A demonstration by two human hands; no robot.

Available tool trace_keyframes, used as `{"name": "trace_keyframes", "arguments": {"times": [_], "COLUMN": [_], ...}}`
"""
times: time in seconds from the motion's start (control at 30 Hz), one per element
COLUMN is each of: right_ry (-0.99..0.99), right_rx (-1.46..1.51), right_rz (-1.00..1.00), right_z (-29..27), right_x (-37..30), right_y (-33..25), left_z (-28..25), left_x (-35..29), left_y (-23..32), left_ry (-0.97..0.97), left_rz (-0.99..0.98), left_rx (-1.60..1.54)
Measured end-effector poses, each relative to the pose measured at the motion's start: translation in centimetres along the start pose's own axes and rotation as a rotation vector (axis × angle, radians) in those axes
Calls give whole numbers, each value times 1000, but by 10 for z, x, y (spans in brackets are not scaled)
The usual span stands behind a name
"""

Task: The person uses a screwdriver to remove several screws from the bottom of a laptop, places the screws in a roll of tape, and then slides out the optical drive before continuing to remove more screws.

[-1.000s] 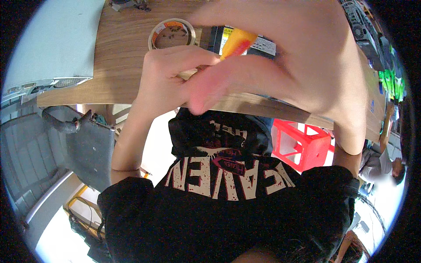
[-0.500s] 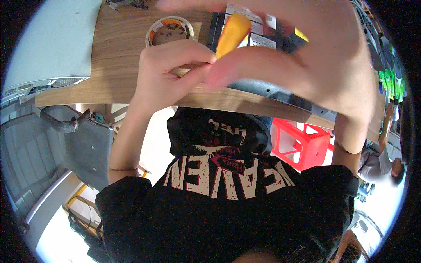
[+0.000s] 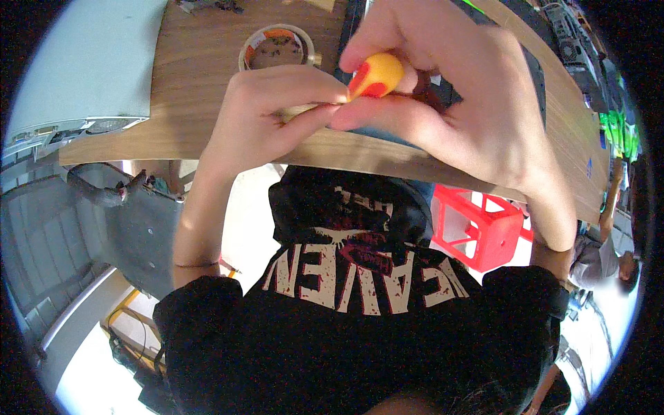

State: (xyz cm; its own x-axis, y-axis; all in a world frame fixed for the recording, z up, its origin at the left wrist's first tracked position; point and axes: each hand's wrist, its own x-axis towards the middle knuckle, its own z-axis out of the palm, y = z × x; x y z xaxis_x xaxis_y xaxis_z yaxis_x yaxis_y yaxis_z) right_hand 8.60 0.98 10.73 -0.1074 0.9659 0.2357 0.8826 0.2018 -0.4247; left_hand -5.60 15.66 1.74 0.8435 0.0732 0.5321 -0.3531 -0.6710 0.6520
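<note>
A screwdriver with a yellow-and-red handle (image 3: 384, 70) is held over the front part of the wooden table (image 3: 197, 90), its rounded end tipped up to the right. My left hand (image 3: 259, 117) pinches its narrow lower end between thumb and forefinger. Around the handle curl the fingers of my right hand (image 3: 477, 111), with the thumb below it. The shaft and whatever its tip meets are hidden by my fingers. Under my right hand lies a dark flat object (image 3: 534, 86), mostly covered.
Behind my left hand, a tape roll (image 3: 307, 45) encircles several small dark pieces. A pale, box-like case (image 3: 90, 62) fills the far left. Below the table edge stands a red stool (image 3: 498, 238). Another person (image 3: 596, 266) is at the right rim.
My right hand has curled its spread fingers in around the handle. The handle has tilted, so its rounded end now faces me more and red patches show. My left hand keeps its pinch.
</note>
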Motion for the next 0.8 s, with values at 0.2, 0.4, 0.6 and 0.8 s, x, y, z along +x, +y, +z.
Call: {"name": "trace_keyframes", "arguments": {"times": [0.2,0.4,0.6,0.8], "right_ry": [326,321,480,391], "right_rx": [155,632,430,399], "right_rz": [-34,69,75,169], "right_z": [28,5,42,50], "right_x": [12,17,57,71], "right_y": [15,16,43,51], "left_z": [-24,-35,-27,-29], "left_x": [-34,-68,-75,-80], "left_y": [-20,-43,-58,-57], "left_ry": [293,672,514,587], "left_rz": [-114,-536,-365,-502], "left_rx": [-24,134,434,372]}}
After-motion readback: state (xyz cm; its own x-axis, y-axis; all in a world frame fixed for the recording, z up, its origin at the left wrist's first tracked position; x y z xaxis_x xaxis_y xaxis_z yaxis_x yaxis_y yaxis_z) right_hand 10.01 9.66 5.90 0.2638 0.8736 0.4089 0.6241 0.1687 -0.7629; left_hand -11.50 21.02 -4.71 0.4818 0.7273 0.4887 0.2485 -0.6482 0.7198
